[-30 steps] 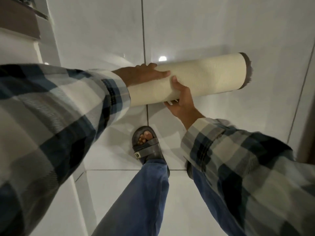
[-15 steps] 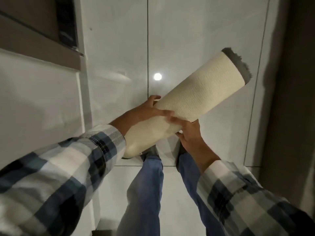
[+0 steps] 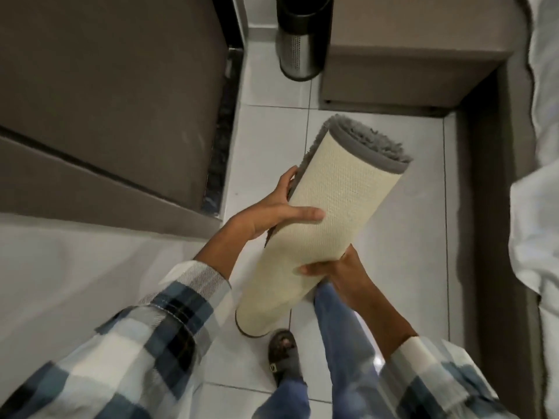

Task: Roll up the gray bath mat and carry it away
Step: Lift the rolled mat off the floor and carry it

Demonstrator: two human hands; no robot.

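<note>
Head view: the mat (image 3: 314, 225) is rolled into a tight tube, cream woven backing outward, gray pile showing at its far end. It is held in the air above the floor (image 3: 266, 140), tilted, the far end raised toward the upper right and the near end low, just above a sandal (image 3: 282, 355).

The left hand (image 3: 272, 213) is on the left side of the roll near its middle. Its thumb lies flat across the cream backing and its fingers curl round the far side, where a strip of gray edge shows beside them; the hand grips the mat.

The right hand (image 3: 335, 270) holds the roll lower down from the right and underneath. Its thumb presses on the backing and the other fingers are hidden behind the roll, so the hand is closed on the mat.

Both arms wear plaid sleeves (image 3: 169, 322), and blue jeans (image 3: 341, 337) show below the roll.

The floor is pale glossy tile. A dark gray panel (image 3: 106, 86) fills the upper left. A black and metal bin (image 3: 299, 37) stands at top centre, just beside a gray cabinet (image 3: 408, 55). White bedding (image 3: 544, 146) runs down the right edge
</note>
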